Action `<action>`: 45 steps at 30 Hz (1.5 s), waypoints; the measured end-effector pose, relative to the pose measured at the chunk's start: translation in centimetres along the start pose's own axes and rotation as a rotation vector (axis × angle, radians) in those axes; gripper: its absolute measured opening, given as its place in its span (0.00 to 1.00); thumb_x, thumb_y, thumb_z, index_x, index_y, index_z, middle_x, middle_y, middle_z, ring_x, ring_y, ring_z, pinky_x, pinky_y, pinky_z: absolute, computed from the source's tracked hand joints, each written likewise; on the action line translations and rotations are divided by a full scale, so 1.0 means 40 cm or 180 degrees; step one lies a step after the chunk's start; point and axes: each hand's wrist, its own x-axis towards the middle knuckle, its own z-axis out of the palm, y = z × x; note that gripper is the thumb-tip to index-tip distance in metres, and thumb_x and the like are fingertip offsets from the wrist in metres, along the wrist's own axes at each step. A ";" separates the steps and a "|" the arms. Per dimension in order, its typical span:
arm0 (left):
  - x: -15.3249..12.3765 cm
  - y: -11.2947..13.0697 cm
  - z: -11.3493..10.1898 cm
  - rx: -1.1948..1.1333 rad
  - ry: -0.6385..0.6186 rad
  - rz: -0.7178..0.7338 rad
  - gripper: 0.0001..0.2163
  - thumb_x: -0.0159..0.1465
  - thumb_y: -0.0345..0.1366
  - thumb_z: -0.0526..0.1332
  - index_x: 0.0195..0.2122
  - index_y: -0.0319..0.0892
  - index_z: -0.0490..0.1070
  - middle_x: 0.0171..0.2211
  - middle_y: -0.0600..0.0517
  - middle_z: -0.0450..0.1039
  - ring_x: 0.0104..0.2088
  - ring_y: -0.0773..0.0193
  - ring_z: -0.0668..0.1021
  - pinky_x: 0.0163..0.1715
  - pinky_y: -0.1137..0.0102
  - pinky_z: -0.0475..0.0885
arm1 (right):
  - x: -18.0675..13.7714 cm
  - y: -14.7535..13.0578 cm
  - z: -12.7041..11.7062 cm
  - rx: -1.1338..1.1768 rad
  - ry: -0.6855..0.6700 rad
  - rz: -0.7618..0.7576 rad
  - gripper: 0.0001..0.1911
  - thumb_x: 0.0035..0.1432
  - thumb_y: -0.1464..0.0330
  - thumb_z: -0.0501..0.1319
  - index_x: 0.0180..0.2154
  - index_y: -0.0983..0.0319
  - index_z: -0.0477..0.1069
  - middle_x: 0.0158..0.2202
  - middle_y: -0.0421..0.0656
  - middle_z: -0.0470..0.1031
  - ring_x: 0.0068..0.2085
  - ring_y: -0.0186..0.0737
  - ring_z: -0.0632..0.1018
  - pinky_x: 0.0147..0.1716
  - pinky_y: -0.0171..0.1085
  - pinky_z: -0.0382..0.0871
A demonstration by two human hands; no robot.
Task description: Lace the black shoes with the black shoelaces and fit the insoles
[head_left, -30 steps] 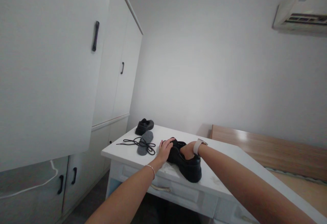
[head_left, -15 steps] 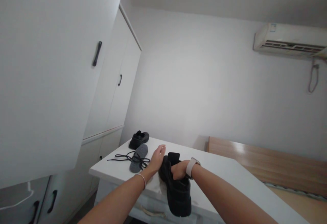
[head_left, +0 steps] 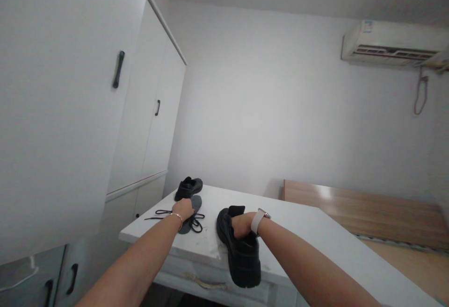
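Observation:
A black shoe [head_left: 243, 262] points away from me at the front of the white table, its heel jutting past the edge. My right hand [head_left: 242, 225], with a pale-strapped watch at the wrist, reaches into its opening and grips it, fingers mostly hidden inside. To the left, a grey insole [head_left: 197, 203] lies flat with a black shoelace [head_left: 197, 225] looped over it. My left hand [head_left: 184, 208] is over the insole and lace, its fingers curled down; what they pinch is hidden. Behind it sits a second black shoe [head_left: 188, 188].
The white table [head_left: 280, 232] has a drawer with a worn handle [head_left: 205, 282] at its front. A tall white wardrobe [head_left: 63, 110] stands close on the left. A wooden board [head_left: 351, 209] is behind the table on the right, below an air conditioner [head_left: 393, 45].
My left hand has moved left from beside the near shoe to the insole and lace. My right hand stays in the shoe. The view has shifted slightly.

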 end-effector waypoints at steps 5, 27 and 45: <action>0.006 -0.004 0.006 -0.0142 0.0021 -0.0050 0.14 0.68 0.39 0.62 0.53 0.40 0.70 0.52 0.45 0.72 0.48 0.55 0.77 0.46 0.57 0.76 | -0.017 0.000 0.006 0.0000 0.0123 -0.0116 0.15 0.65 0.64 0.62 0.51 0.63 0.70 0.50 0.46 0.75 0.45 0.43 0.78 0.43 0.46 0.77; -0.068 0.361 -0.239 -0.3218 -0.0243 0.1632 0.10 0.68 0.37 0.62 0.47 0.37 0.72 0.44 0.48 0.75 0.41 0.60 0.79 0.40 0.61 0.78 | -0.028 0.046 -0.132 0.4299 0.3338 -0.1091 0.14 0.66 0.63 0.61 0.50 0.63 0.71 0.47 0.45 0.75 0.42 0.41 0.79 0.40 0.44 0.77; -0.015 0.335 -0.430 -0.4195 0.0906 0.1184 0.11 0.69 0.38 0.61 0.49 0.38 0.71 0.44 0.48 0.75 0.39 0.61 0.79 0.38 0.63 0.78 | -0.169 0.316 -0.203 0.6278 0.5169 -0.0481 0.16 0.66 0.63 0.61 0.53 0.63 0.69 0.50 0.46 0.74 0.44 0.43 0.78 0.41 0.45 0.77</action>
